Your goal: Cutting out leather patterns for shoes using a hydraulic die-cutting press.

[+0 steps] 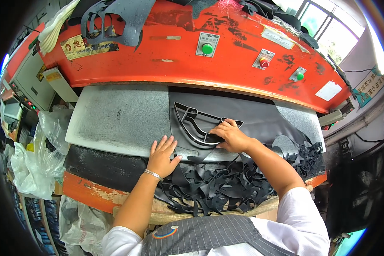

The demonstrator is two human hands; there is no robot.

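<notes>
A curved metal cutting die (pixel 187 130) with a thin-walled outline and inner braces lies on a dark grey sheet of leather-like material (pixel 251 113). My right hand (pixel 231 136) grips the die at its right side, fingers bent over its edge. To the left, my left hand (pixel 162 157) rests flat with fingers spread, at the front edge of the pale cutting board (pixel 119 115) and beside the sheet's left edge. A silver bangle is on my left wrist. Part of the die's right end is hidden under my right hand.
Behind the board stands a red press beam (pixel 158 64) with a green button (pixel 207 48), a red button (pixel 264 63) and another green button (pixel 300 76). Black offcuts (pixel 217 183) pile along the front edge. Clear plastic bags (pixel 34 166) hang at the left.
</notes>
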